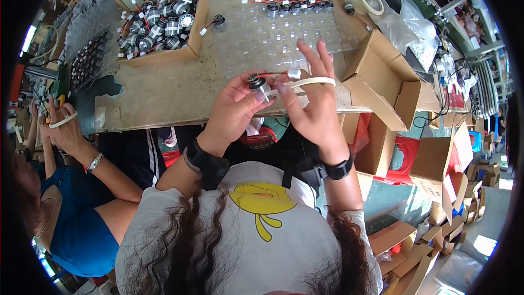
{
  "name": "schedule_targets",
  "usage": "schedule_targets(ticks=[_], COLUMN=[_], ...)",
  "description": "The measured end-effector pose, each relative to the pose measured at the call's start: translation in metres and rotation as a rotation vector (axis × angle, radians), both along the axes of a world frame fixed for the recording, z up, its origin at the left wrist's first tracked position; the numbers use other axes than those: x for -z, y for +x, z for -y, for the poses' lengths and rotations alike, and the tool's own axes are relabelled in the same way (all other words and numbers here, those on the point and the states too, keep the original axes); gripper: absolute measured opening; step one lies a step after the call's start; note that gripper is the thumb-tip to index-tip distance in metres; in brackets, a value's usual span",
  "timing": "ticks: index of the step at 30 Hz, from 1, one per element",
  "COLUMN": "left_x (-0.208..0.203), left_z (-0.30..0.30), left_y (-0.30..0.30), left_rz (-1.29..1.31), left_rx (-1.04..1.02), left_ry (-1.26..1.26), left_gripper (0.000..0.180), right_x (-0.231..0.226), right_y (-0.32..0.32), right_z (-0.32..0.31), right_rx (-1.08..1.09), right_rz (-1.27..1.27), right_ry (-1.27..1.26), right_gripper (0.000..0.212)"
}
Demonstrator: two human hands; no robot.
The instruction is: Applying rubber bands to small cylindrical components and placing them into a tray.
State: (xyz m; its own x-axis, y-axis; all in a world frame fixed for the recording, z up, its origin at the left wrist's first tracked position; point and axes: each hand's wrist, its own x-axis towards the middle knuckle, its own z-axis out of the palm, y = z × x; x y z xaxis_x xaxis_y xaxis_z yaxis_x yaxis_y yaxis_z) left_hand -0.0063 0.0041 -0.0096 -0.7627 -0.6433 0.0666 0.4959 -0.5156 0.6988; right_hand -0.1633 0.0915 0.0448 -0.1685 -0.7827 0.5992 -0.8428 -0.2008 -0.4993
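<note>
Motor is pinched between the fingers of the left hand, thumb on the near side, with its dark end facing up. The right hand is just beside it, mostly splayed, with a cream ring looped across the fingers, probably a narrow tape roll. Can't tell whether that thumb is actually gripping the strip next to the motor or just resting there. The white plug on the wires sits right by those fingers.

Progress-wise, I'd call this one mid-job: it's in hand and the tape is right up at it, but I can't see a finished wrap. Off to the left, beyond the left fingers, a cardboard box is piled with similar motors, several with pale bands, so my guess is that's the done lot. Straight past the fingers, a row of motors stands on a clear plastic tray, and a lone motor is nearer the box. Those look like what's left, tbh, though they're too small to be sure. All that's on the tabletop.
</note>
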Motion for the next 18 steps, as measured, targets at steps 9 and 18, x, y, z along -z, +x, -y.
schedule_targets(ticks=[9,18], left_x=[-0.007,-0.005], left_z=[0.000,-0.005], left_y=[0.008,0.000], left_rz=[0.073,0.043], left_rx=[0.010,-0.031], left_ry=[-0.084,-0.081], left_gripper=[0.039,0.043], right_x=[-0.012,0.000], right_y=[-0.013,0.010], right_z=[-0.005,0.000], right_rx=[-0.017,0.116], right_rz=[-0.040,-0.124], right_ry=[0.013,-0.036], right_gripper=[0.015,0.012])
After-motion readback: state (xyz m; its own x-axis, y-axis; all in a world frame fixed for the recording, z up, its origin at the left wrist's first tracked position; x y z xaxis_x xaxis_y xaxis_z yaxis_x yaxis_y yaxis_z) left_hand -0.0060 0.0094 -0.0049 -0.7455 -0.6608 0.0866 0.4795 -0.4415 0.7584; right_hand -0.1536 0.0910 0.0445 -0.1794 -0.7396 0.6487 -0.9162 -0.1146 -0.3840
